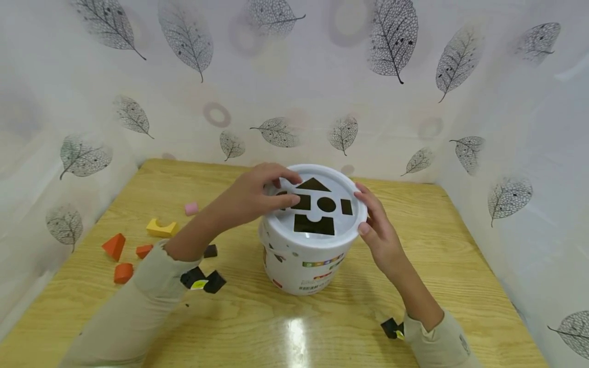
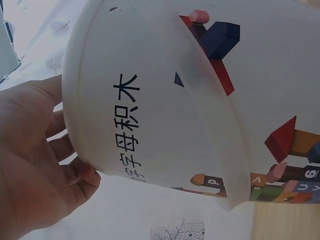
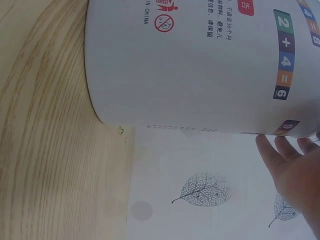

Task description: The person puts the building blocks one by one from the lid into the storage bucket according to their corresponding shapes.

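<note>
On a wooden table [image 1: 248,319], a white bucket [image 1: 292,266] is stood about midway between the side edges. Toward the left edge are scattered an orange triangle [image 1: 114,246], an orange cylinder [image 1: 123,273], an orange block [image 1: 143,251] and a yellow arch [image 1: 162,231]; a pink block [image 1: 191,208] is placed nearer the far edge.

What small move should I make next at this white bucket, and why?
I'd probably move the left hand toward the yellow block with a curved notch: its outline resembles the notched cutout in the white plastic lid, the left fingers show no block, and the right hand touches the lid.
</note>
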Available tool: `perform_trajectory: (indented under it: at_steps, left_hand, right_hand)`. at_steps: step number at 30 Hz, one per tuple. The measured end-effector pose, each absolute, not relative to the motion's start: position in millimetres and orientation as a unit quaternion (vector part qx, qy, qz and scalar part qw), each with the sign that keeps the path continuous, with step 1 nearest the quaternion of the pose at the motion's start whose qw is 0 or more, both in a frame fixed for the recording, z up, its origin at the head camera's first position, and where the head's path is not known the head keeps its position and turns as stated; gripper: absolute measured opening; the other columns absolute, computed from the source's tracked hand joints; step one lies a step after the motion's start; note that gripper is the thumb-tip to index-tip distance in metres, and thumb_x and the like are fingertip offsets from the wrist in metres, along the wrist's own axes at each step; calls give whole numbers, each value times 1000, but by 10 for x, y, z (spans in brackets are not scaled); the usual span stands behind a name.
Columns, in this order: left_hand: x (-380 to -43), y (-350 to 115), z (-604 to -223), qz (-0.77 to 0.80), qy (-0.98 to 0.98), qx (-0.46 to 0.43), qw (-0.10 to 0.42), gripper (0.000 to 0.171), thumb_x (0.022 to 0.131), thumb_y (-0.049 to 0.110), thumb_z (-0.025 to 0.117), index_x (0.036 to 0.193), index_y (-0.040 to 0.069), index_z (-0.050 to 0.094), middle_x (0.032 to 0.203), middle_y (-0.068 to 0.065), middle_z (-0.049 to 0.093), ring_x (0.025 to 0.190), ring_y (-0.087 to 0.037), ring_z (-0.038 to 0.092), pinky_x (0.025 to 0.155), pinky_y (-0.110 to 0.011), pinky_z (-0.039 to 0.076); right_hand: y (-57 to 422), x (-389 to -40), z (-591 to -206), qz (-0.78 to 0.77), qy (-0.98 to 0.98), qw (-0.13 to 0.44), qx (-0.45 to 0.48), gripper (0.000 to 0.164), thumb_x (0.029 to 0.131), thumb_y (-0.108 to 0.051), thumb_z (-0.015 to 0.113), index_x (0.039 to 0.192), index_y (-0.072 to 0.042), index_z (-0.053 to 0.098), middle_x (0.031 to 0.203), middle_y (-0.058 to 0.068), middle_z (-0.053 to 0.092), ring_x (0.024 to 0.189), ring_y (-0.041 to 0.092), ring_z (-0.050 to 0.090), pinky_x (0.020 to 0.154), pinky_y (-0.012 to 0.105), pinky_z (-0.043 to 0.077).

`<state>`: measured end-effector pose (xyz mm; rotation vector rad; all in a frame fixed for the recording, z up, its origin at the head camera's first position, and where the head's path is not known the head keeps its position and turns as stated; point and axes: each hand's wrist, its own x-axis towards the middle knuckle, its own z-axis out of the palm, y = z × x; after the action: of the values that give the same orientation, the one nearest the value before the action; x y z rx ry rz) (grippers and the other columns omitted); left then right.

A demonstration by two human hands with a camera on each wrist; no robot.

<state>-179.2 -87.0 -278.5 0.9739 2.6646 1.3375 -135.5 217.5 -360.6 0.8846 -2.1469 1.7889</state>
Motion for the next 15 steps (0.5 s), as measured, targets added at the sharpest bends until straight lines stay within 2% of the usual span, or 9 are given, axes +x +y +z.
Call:
perform_trajectory:
  at_steps: [5, 10, 15]
  left_hand:
    - [-1753, -1005, -2794, 441, 842, 310, -23, 31, 94, 30, 72, 122, 18, 68, 121, 6, 66, 105, -16, 55, 82, -37, 46]
    - [-1693, -1173, -2842, 453, 844, 286, -21, 31, 96, 30, 70, 124, 19, 68, 125, 5, 65, 109, -20, 55, 85, -39, 45]
    - [-1671, -1355, -2934, 452, 851, 265, -27, 29, 98, 33, 68, 125, 21, 67, 127, 7, 64, 109, -18, 56, 85, -40, 45]
  right_hand:
    - [2169, -1357, -3606, 608, -728, 105, 300, 55, 107, -26, 50, 155, -4, 34, 166, 8, 22, 146, 20, 36, 104, 20, 45]
    - [2171, -1355, -3607, 609, -728, 100, 299, 56, 107, -29, 50, 155, -4, 33, 167, 8, 21, 147, 20, 34, 104, 20, 44]
    - [2180, -1358, -3612, 606, -734, 93, 293, 56, 107, -30, 49, 155, -5, 33, 167, 8, 20, 149, 19, 31, 106, 20, 43]
